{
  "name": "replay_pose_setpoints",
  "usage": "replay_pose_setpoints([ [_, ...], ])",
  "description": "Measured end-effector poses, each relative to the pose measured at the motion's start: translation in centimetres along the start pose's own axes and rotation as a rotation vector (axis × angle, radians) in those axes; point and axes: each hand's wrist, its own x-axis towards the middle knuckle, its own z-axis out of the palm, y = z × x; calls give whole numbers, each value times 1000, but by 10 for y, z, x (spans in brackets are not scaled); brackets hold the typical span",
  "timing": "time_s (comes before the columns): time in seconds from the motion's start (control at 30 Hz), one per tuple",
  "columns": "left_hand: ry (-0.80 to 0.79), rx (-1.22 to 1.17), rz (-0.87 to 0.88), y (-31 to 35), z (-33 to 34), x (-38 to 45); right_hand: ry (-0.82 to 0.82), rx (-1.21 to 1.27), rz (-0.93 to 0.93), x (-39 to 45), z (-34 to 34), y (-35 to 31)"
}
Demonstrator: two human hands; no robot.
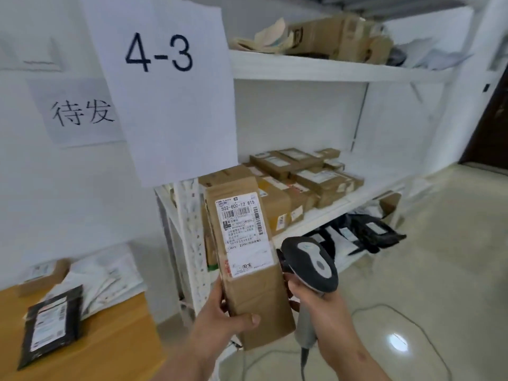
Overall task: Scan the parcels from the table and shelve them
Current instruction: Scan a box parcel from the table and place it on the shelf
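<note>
Flanking white shelves [302, 70], wooden table [115, 339]

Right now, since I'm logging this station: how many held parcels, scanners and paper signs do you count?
Held parcels: 1, the brown parcel in the left hand
Scanners: 1, the scanner in the right hand
Paper signs: 2, the 4-3 sign and the 待发 sign
Total: 4

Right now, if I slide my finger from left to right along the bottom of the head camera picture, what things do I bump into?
Black parcel on the wooden table → left hand → brown box it holds → scanner → right hand.
</note>
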Motion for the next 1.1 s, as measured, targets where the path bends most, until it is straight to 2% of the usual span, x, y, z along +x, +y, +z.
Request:
replay_pose_setpoints([
  [0.3, -144, -70, -119, -7, 124, 121, 225, 78, -17, 94, -100, -8],
  [0.47, -137, -135, -215, -6, 185, 201, 264, 85, -22, 163, -138, -25],
  [0.57, -160, -115, -214, 1, 221, 246, 272, 125, 41, 203, -166, -36],
  [0.77, -203, -84, -258, 3, 303, 324, 235, 204, 84, 276, -235, -57],
  [1.1, -59, -48, -302, -1, 456, 454, -7, 172, 145, 431, -375, -108],
])
